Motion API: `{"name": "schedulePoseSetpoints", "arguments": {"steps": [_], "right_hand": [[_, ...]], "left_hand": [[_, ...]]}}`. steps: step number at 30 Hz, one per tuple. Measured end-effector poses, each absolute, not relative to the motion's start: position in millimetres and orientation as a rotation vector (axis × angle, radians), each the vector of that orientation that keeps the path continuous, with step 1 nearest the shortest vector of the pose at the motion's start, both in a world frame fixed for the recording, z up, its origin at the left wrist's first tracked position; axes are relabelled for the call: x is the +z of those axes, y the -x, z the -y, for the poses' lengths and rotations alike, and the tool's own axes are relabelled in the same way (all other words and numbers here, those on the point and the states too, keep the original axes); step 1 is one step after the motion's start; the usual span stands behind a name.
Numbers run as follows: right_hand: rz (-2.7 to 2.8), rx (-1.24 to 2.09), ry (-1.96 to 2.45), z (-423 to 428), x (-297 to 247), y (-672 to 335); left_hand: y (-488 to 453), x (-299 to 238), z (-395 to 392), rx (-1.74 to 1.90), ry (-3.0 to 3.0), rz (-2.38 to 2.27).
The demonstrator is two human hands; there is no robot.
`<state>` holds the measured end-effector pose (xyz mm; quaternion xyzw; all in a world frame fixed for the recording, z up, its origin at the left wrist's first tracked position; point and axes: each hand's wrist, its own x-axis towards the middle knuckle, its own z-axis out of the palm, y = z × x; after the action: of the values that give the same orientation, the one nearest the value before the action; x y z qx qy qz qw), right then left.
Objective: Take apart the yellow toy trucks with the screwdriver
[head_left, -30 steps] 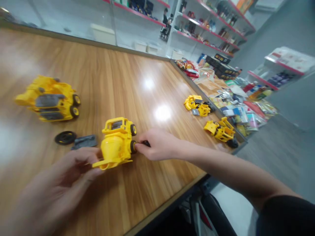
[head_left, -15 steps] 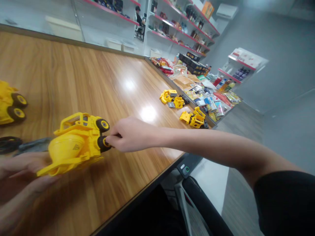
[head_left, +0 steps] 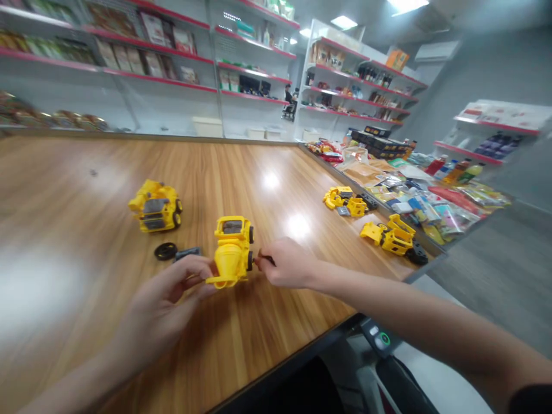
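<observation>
A yellow toy mixer truck (head_left: 232, 250) stands on the wooden table (head_left: 267, 322) in front of me. My left hand (head_left: 166, 299) holds the truck's rear end, fingers wrapped round its left side. My right hand (head_left: 287, 264) is closed in a pinch on a small dark tool (head_left: 264, 260) whose tip meets the truck's rear right wheel. A loose black wheel (head_left: 165, 251) and a grey part (head_left: 188, 253) lie just left of the truck.
A second yellow truck (head_left: 155, 206) stands farther left. Two more yellow toy vehicles (head_left: 347, 200) (head_left: 393, 236) sit near the table's right edge. Beyond that edge lies a counter of packaged goods (head_left: 414, 190). Shop shelves (head_left: 172, 80) line the back; a person sits far off.
The camera has lifted and pulled back, so the shelves and the second truck show again. Both hands have stayed on the mixer truck, the right still at its rear wheel.
</observation>
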<state>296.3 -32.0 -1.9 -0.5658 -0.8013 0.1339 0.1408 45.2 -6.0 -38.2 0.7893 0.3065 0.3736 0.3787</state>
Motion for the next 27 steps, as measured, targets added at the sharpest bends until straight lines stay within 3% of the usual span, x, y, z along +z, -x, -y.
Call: {"name": "schedulePoseSetpoints", "arguments": {"steps": [19,27], "right_hand": [[2.257,0.32,1.456,0,-37,-298],[2.234,0.13,1.456,31,1,-310]], "left_hand": [[-53,-43,1,0.975,-1.836,-0.903],[-49,-43,-5,0.949,-1.89,-0.964]]}}
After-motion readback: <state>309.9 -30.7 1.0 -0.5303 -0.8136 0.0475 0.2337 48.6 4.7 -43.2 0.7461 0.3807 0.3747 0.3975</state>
